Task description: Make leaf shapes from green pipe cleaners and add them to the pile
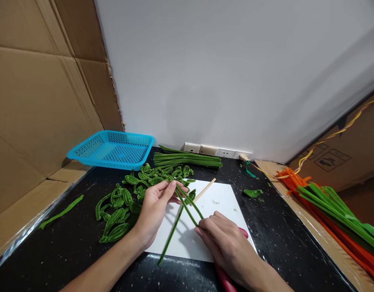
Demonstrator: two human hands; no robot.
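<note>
Green pipe cleaners (187, 200) cross in front of me above a white sheet of paper (188, 247). Near their upper end, my left hand (158, 205) pinches them between thumb and fingers. Lower down to the right, my right hand (225, 239) is closed on the other ends of two strands. One strand hangs free toward the front edge of the paper. Red handles (225, 280) of a tool show under and beside my right hand; whether the palm grips them is hidden. A thin wooden stick (205, 190) lies on the paper.
Looped green pipe-cleaner leaves (118, 223) are heaped left of the paper, with one leaf (252, 193) at right. Behind lies a bundle of green stems (187, 159), near a blue basket (110, 165) and wall sockets (208, 150). Orange and green stems (336, 207) rest at far right.
</note>
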